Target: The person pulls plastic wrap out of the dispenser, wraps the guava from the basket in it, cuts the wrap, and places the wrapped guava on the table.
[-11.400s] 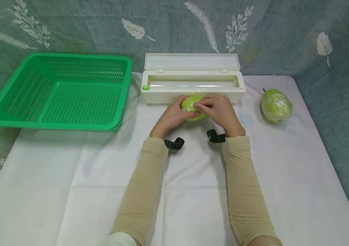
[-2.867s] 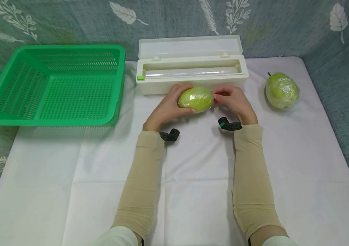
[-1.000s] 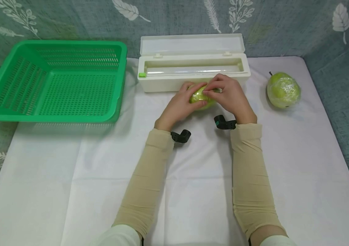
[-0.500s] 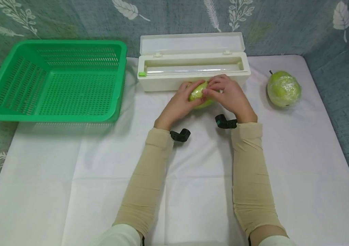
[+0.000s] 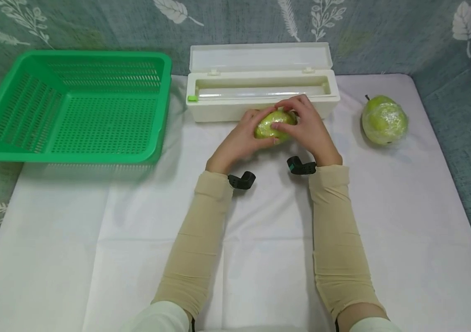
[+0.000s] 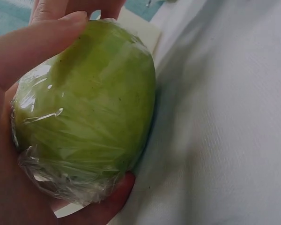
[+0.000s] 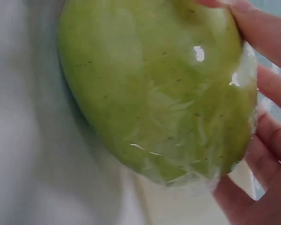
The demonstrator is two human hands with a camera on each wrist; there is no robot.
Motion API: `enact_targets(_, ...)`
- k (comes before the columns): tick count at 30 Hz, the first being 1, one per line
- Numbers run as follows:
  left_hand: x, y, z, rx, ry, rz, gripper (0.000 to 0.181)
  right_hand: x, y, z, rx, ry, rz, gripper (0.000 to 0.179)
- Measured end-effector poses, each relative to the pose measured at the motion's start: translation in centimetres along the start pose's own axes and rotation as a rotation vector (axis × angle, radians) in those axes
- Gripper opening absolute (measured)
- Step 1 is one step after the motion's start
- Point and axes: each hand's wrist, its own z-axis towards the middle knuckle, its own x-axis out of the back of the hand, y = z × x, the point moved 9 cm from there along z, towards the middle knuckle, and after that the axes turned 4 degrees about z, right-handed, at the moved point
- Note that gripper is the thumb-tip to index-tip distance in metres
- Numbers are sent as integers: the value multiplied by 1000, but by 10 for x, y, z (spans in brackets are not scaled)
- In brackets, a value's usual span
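Just in front of the cling film dispenser, my left hand [image 5: 238, 138] grips a green pear [image 5: 265, 127] wrapped in clear cling film. My right hand [image 5: 311, 127] holds its right end, thumb on top and fingers on the far side. In the left wrist view the wrapped pear [image 6: 93, 93] has crumpled film bunched at its near end, beside the palm. Smooth film with small wrinkles covers the pear [image 7: 145, 93] in the right wrist view. The fingers hide parts of the fruit in each view.
Behind the hands stands the white cling film dispenser [image 5: 214, 112], lid raised, a roll inside and a green slider at its left end. A second wrapped pear [image 5: 384, 120] sits at the right. To the left is a green plastic basket [image 5: 73, 158] on the white cloth [image 5: 268, 276].
Over the last second the right hand has gone from pinching at the film with its fingertips to spreading round the pear's right end. The left hand keeps its grip. Earlier the pear was farther left.
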Motion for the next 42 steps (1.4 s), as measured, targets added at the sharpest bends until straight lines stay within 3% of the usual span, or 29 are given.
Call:
enact_targets(6, 1, 5, -2, -78, -62, -9, 72, -7, 1, -2, -43, -134, -53, 62)
enact_targets(9, 7, 10, -7, -116, -108, -103, 66, -11, 4, -4, -74, -197, -8, 65)
enact_targets(12, 20, 11, -16, -57, -133, -262, 63, -13, 8, -6, -100, -234, 35, 65)
enact_targets(15, 37, 5, -27, 74, -96, -427, 56, -12, 12, -7, -134, -251, 61, 65)
enact_targets(18, 46, -8, -36, 212, -81, -511, 48, -9, 12, -8, -153, -253, 75, 65)
enact_targets(22, 35, -23, -39, 317, -183, -516, 45, -7, 11, -10, -165, -250, 95, 63)
enact_targets(26, 18, -36, -34, 333, -254, -550, 39, -8, 14, -10, -179, -247, 87, 63)
enact_targets(34, 6, -52, -28, 304, -244, -550, 34, -10, 16, -10, -170, -239, 74, 63)
enact_targets(39, 8, -52, -28, 282, -231, -481, 40, -11, 15, -10, -178, -238, 66, 64)
enact_targets(42, 12, -51, -25, 265, -189, -424, 37, -9, 13, -9, -170, -233, 60, 64)
